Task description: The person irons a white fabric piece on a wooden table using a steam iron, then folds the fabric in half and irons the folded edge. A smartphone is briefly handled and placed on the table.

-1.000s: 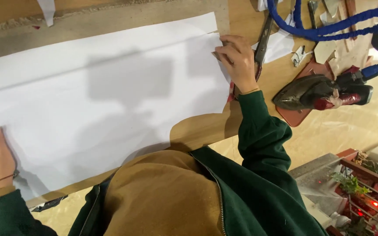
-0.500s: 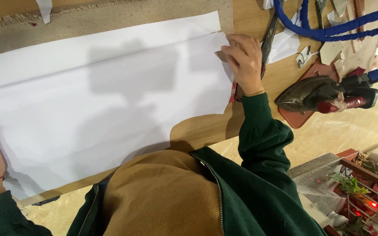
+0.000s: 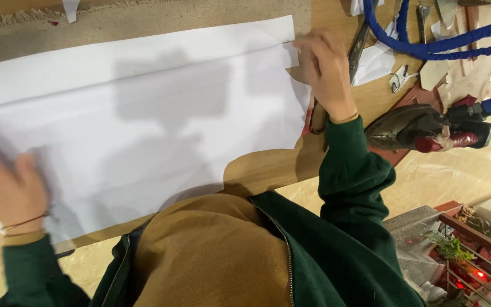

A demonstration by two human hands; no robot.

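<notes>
A large white sheet of paper [image 3: 143, 125] is spread flat across the wooden tabletop [image 3: 268, 167], folded along a long crease near its far edge. The right hand [image 3: 326, 71] is laid on the sheet's right end, its fingers [image 3: 308, 48] pressed down around a small brown cardboard piece [image 3: 298, 73]; whether that piece is actually gripped cannot be told. The left hand [image 3: 7, 190], blurred, is rested on the sheet's left end with fingers released and flat. An iron [image 3: 421, 128] is set on a red pad to the right, near a blue hose [image 3: 427, 42]. Scissors [image 3: 356, 45] are seen just beyond the right hand.
</notes>
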